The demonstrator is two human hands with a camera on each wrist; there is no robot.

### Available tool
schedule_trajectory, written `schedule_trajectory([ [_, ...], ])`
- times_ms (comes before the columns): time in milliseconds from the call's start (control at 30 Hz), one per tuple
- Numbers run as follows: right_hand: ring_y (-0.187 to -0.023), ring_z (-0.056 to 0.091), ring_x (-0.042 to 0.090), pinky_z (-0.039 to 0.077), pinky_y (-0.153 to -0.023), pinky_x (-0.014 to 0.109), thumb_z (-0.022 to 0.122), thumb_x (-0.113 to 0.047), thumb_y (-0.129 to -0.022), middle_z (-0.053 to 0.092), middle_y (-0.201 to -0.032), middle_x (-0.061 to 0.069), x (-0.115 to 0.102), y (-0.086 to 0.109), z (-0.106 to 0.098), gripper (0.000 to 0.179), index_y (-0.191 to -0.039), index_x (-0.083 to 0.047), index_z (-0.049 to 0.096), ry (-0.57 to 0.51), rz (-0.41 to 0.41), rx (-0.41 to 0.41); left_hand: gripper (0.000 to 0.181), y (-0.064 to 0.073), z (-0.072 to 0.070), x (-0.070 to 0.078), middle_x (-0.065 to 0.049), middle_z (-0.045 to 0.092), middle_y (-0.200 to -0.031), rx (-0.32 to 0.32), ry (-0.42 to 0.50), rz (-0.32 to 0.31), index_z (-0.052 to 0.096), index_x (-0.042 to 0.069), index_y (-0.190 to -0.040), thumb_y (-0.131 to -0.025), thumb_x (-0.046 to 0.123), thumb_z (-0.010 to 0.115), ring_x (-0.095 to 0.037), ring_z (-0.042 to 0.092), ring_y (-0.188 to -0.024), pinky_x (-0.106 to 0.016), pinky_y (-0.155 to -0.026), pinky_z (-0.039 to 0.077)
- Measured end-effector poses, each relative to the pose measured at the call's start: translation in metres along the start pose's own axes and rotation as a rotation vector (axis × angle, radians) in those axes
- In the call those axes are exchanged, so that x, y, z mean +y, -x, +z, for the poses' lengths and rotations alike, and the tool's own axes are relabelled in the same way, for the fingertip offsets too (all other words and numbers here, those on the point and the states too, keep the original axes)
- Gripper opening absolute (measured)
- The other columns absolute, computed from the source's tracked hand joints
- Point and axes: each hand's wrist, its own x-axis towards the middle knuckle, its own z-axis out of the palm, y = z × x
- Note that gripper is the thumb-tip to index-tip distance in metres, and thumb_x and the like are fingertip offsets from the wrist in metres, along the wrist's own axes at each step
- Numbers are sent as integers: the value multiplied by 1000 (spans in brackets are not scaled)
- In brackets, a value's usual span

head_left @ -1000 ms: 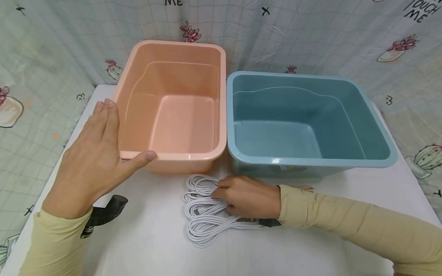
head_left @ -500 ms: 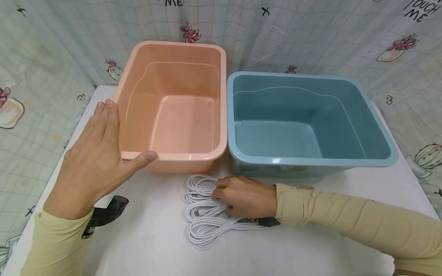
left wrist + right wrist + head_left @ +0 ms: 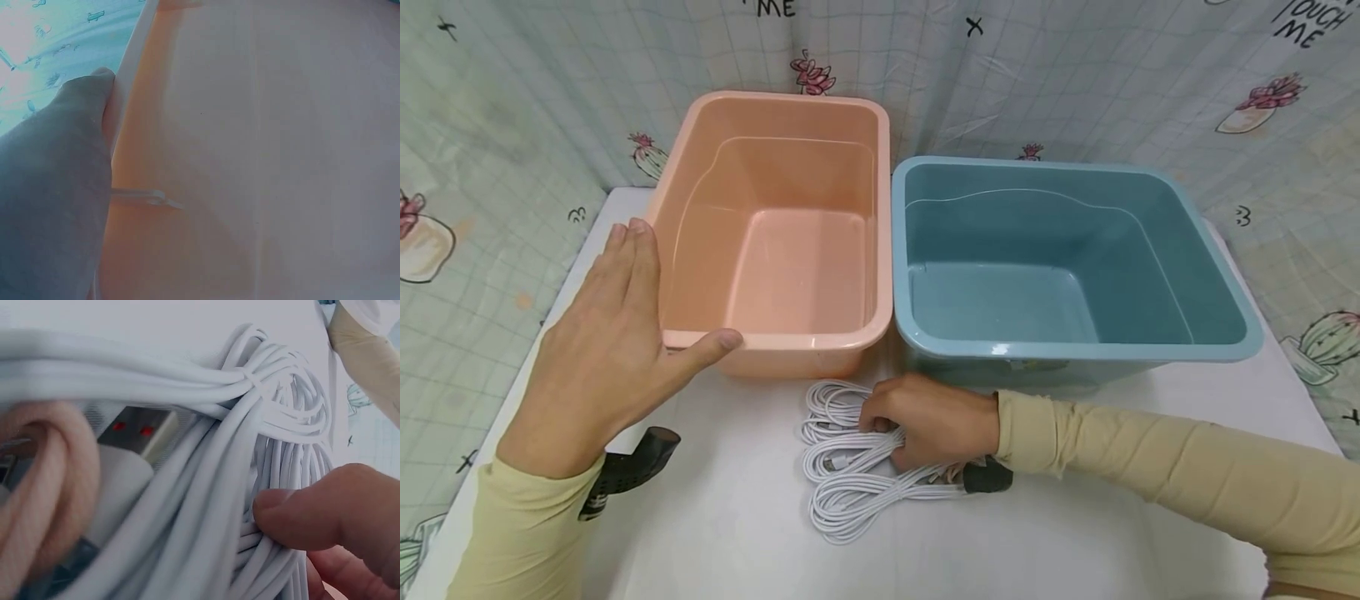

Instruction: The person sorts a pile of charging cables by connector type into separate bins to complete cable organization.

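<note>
Bundled white USB cables (image 3: 850,504) lie in loops on the table in front of the two bins. My right hand (image 3: 936,421) pinches part of these loops between thumb and curled fingers. In the right wrist view the thumb (image 3: 300,515) presses on the white strands, and a metal USB plug (image 3: 140,431) shows among them beside a pinkish braided cord (image 3: 56,481). With straight fingers, my left hand (image 3: 598,350) rests against the near left corner of the peach plastic bin (image 3: 775,341), its thumb along the front rim.
A teal plastic bin (image 3: 1075,352) stands right of the peach one, their rims close together. Nothing is visible inside either bin. A patterned curtain (image 3: 940,75) hangs behind and at both sides of the white table (image 3: 722,517). Black camera mounts sit at both wrists.
My right hand has shifted slightly up, showing more of its thumb and the cable strands beneath it. The left hand and both bins stay where they were.
</note>
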Motion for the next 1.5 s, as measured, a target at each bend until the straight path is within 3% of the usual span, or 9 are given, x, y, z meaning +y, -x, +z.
schedule_trajectory([
  [333, -80, 55, 5, 48, -73, 14, 77, -6, -66, 62, -84, -7, 5, 2, -8, 31, -94, -16, 69, -155, 51, -25, 119, 0, 1, 0, -18, 1, -164, 3, -1, 3, -3, 3, -156, -80, 70, 60, -42, 10, -153, -68, -114, 24],
  [600, -81, 57, 6, 50, -75, 16, 77, -6, -67, 63, -85, -7, 4, 7, -11, 31, -96, -16, 70, -183, 48, 8, 119, 0, 1, 0, -18, 4, -164, 20, 3, 3, -2, 3, -156, -80, 70, 60, -41, 12, -153, -67, -114, 25],
  [1000, -86, 56, 3, 51, -77, 15, 73, -8, -71, 63, -93, -10, -9, 16, -24, 35, -105, -18, 71, -120, 42, 79, 117, 1, 2, 1, -19, 3, -164, 11, -4, -10, -2, 4, -156, -81, 70, 59, -42, 12, -152, -71, -110, 26],
  [1300, -87, 59, 2, 53, -79, 14, 78, -11, -73, 64, -95, -12, -14, 19, -28, 34, -104, -20, 70, -222, 92, 63, 117, 1, 2, 1, -19, 3, -164, 1, 0, -19, -3, 4, -156, -82, 70, 58, -43, 12, -152, -72, -109, 26],
  [1500, -86, 60, 0, 54, -79, 15, 80, -13, -73, 65, -93, -12, -15, 22, -30, 32, -102, -22, 70, -281, 82, 67, 116, 1, 2, 1, -19, 2, -164, -5, -4, -22, -4, 4, -156, -82, 71, 56, -43, 12, -152, -73, -108, 26],
])
